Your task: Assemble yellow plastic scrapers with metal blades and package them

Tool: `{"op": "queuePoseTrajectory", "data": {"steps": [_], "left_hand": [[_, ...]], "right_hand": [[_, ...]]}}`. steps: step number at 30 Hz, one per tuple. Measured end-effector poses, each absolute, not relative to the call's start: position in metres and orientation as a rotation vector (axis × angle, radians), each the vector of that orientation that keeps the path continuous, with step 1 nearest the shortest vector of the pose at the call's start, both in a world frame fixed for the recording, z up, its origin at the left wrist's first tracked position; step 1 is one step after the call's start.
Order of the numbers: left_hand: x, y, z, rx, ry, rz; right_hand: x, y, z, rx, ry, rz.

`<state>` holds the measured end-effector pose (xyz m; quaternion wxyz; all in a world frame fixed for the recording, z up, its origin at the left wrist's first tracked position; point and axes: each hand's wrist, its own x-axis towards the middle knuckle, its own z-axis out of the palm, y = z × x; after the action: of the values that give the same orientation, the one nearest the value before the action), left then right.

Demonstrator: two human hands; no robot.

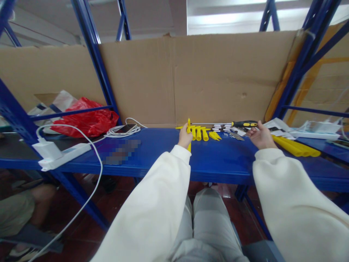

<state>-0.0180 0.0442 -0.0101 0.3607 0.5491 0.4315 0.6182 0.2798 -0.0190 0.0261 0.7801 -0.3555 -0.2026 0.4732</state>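
Observation:
My left hand [185,137] is closed around a yellow plastic part [189,147], which stands upright with its ends showing above and below the fingers. In my right hand [261,136] is the yellow and black handle of a screwdriver [244,124]; its long shaft points left toward the yellow part. Whether the tip touches that part is too small to tell. Several yellow parts [199,134] lie in a row just right of my left hand. Beside them are small yellow pointed pieces [215,136], black and white striped pieces [221,127] and small metal bits [236,136].
Yellow tubes [297,147] lie right of my right hand, near a white power strip [313,135]. On the left are a phone [127,128], coiled white cable [116,132], a red bag [85,118] and another power strip [67,154]. Cardboard [207,80] backs the blue table [155,145].

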Motion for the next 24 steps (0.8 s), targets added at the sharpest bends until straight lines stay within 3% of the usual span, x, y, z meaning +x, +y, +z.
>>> {"op": "queuePoseTrajectory", "data": {"steps": [24], "left_hand": [[-0.0177, 0.0519, -0.0153, 1.458, 1.108, 1.567]], "right_hand": [[0.2836, -0.017, 0.0229, -0.845, -0.484, 0.972]]}}
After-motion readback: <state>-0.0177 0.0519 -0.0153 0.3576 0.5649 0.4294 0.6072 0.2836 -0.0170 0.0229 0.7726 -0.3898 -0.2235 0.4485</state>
